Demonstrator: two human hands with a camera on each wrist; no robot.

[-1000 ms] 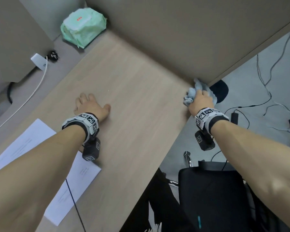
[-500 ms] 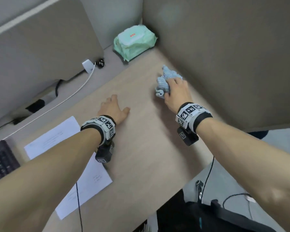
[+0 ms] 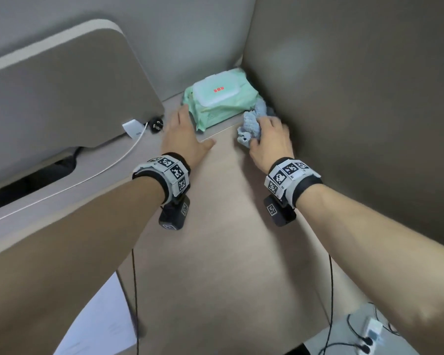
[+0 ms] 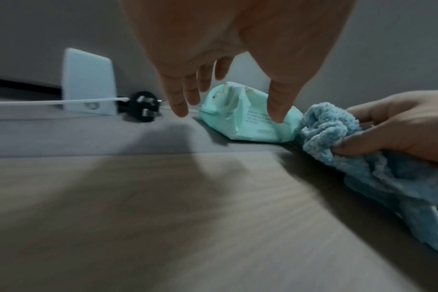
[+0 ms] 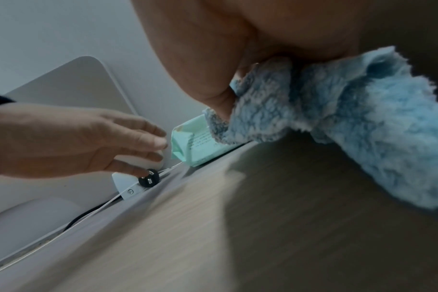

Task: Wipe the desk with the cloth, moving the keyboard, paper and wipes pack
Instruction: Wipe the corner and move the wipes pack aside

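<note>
The table (image 3: 223, 252) fills the lower middle of the head view, wood-grained, boxed in by a partition at the right and another panel at the back left. A sheet of paper (image 3: 100, 326) lies at its near left edge, partly under the left forearm. The keyboard is not in view.

The wipes pack (image 3: 222, 98) sits tucked into the far corner where the two partitions meet, lid side up, its long axis running roughly left to right along the back wall, one crimped end pointing toward the left hand. It probably has to come out of there for the corner to be wiped.

The cloth (image 3: 250, 124) is bunched just beside the pack's right end, pressed down on the table.

The right hand (image 3: 269, 142) has its fingers clenched around the cloth, likely to keep it wadded for scrubbing into the corner. The left hand (image 3: 183, 134) hovers above the table, fingers (image 4: 180, 102) released and spread, tips just beside the pack's left end but apart from it, seemingly about to take hold

A black plug (image 4: 144, 106) and white cable lie left of the pack
</note>
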